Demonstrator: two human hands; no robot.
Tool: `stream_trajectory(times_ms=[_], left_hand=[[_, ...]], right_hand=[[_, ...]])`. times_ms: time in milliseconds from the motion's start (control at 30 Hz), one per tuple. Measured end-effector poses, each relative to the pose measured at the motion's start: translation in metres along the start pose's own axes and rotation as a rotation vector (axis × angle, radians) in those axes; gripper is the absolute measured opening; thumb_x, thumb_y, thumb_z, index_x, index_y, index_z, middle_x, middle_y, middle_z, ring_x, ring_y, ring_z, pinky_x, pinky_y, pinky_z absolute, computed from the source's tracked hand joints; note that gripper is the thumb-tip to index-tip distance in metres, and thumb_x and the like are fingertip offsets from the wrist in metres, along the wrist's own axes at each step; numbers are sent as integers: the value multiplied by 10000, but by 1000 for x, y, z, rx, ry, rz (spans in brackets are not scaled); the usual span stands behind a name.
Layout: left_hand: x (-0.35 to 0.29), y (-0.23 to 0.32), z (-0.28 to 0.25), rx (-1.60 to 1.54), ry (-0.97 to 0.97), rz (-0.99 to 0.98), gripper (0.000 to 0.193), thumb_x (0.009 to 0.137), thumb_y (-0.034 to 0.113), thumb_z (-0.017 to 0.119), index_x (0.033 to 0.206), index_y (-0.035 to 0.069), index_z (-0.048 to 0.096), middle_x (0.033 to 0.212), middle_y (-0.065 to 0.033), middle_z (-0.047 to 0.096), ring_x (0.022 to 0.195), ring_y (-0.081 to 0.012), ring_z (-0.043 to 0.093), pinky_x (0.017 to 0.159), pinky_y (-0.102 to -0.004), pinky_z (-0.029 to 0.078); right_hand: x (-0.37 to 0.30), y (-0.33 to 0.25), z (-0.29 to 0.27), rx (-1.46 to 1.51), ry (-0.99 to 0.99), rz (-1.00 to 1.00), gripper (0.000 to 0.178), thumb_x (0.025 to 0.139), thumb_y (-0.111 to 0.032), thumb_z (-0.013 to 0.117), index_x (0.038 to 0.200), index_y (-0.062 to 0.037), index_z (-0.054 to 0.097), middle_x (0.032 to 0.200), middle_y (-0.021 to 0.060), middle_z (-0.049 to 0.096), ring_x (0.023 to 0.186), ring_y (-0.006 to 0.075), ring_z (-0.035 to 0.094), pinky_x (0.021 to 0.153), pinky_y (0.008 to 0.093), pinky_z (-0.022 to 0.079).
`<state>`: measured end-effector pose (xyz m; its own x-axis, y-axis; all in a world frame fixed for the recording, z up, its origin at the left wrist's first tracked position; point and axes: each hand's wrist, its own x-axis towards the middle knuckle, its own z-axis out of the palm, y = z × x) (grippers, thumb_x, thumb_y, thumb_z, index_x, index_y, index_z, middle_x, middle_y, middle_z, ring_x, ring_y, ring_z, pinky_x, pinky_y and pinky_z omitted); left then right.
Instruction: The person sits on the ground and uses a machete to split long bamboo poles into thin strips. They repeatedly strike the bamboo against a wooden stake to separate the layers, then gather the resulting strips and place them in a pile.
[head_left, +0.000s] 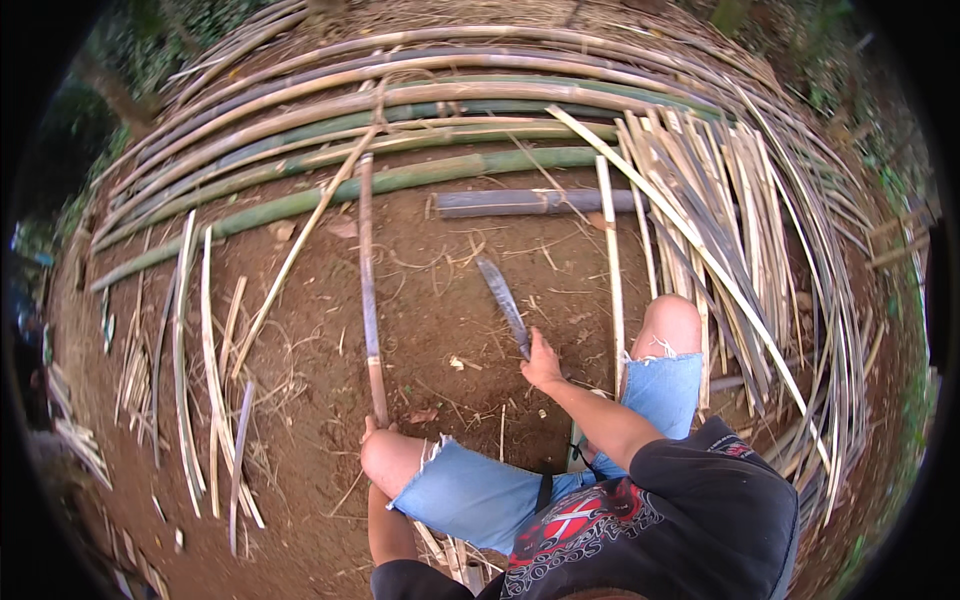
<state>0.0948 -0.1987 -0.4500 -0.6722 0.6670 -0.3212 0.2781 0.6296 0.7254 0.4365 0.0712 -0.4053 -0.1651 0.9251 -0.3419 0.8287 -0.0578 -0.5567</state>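
My right hand (541, 362) is closed round the handle of a machete (503, 300), whose dark blade points away from me and a little left, over the bare soil. Beside my left knee, my left hand (374, 430) grips the near end of a long bamboo strip (370, 310), brown with a greyish stretch. The knee hides much of that hand. The strip runs away from me, its far end close to the bamboo poles. Between blade and strip there is a wide gap; they do not touch.
Long bamboo poles (430, 167) lie across the far side, with a short dark bamboo piece (530, 203) in front. A big pile of split strips (725, 190) lies to the right. Looser strips (212, 340) are on the left. Shavings litter the brown soil (440, 340).
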Motion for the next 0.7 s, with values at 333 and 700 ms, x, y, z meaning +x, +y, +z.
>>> stream_trajectory(times_ms=[333,700], left_hand=[[31,-16,-24,165,-124,264,318,834,242,765,1036,25,650,821,-159,691,722,-289,658,636,-393,514],[155,151,-57,188,-170,290,253,908,228,694,971,-17,690,707,-77,680,627,-121,615,592,-298,507]], right_hand=[[21,69,-84,-273,491,370,797,742,-221,788,1400,-44,375,1312,198,425,1241,361,460,1016,471,415],[11,174,-102,-139,749,110,351,882,-37,545,1233,-24,559,918,204,694,850,418,676,747,502,541]])
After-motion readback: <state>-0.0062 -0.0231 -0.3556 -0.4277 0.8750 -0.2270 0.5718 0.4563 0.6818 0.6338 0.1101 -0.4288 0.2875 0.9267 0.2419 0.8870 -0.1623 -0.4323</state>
